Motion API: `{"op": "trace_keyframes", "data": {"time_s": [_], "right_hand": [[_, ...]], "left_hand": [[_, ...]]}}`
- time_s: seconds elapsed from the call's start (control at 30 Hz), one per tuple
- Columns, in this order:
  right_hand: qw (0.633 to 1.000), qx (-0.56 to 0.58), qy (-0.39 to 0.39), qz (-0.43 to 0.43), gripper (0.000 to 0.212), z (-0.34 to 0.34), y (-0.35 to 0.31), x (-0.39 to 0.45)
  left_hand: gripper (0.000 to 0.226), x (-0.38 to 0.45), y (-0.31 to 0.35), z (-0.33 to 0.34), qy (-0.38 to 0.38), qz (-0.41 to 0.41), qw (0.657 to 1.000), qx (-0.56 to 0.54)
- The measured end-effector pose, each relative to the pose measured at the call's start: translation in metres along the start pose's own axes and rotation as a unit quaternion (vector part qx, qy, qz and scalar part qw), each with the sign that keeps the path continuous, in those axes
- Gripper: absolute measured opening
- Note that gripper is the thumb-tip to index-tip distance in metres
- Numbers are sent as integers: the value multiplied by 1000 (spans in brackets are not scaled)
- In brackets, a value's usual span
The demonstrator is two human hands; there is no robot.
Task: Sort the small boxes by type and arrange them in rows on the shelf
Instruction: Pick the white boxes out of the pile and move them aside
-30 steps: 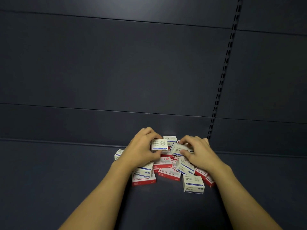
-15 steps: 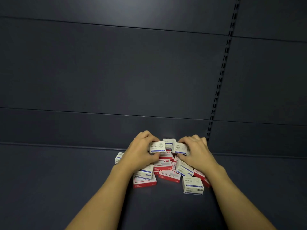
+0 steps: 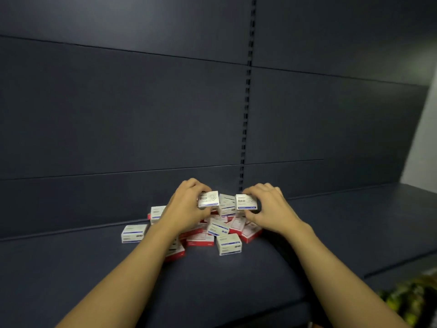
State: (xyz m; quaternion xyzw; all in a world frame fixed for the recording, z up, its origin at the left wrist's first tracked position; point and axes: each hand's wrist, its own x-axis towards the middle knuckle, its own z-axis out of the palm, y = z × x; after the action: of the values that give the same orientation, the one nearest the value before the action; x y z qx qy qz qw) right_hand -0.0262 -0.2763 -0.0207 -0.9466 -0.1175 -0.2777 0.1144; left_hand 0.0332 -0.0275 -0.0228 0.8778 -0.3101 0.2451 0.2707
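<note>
A loose heap of small boxes (image 3: 214,229) lies on the dark shelf (image 3: 71,268), some white with a blue stripe, some white and red. My left hand (image 3: 186,209) grips one white-and-blue box (image 3: 208,199) lifted just above the heap. My right hand (image 3: 269,209) grips a second white-and-blue box (image 3: 246,201) of the same kind, raised beside the first. A single white-and-blue box (image 3: 133,233) lies apart at the left, and another (image 3: 229,244) lies at the heap's front.
The shelf's dark back panel (image 3: 118,114) rises right behind the heap, with a slotted upright (image 3: 244,129) in it. A pale wall (image 3: 425,138) shows at the far right. Blurred yellow-green items (image 3: 411,301) sit below the shelf's right front edge.
The view has swung to the right and tilted. Both hands have lifted their boxes slightly off the heap and drawn them a little apart.
</note>
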Motion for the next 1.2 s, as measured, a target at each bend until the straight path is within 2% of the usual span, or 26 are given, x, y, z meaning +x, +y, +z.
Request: {"op": "trace_keyframes", "data": {"time_s": [0.3, 0.7, 0.93, 1.2], "right_hand": [[990, -67, -5, 126, 44, -59, 46, -79], [957, -142, -9, 252, 51, -145, 119, -165], [951, -142, -9, 274, 60, -190, 183, -216], [952, -156, 5, 262, 47, -253, 262, -269]], "left_hand": [[45, 19, 73, 56, -40, 116, 990, -69], [43, 46, 202, 120, -84, 185, 973, -105], [47, 60, 287, 161, -89, 184, 972, -119], [39, 82, 378, 209, -77, 191, 971, -123]]}}
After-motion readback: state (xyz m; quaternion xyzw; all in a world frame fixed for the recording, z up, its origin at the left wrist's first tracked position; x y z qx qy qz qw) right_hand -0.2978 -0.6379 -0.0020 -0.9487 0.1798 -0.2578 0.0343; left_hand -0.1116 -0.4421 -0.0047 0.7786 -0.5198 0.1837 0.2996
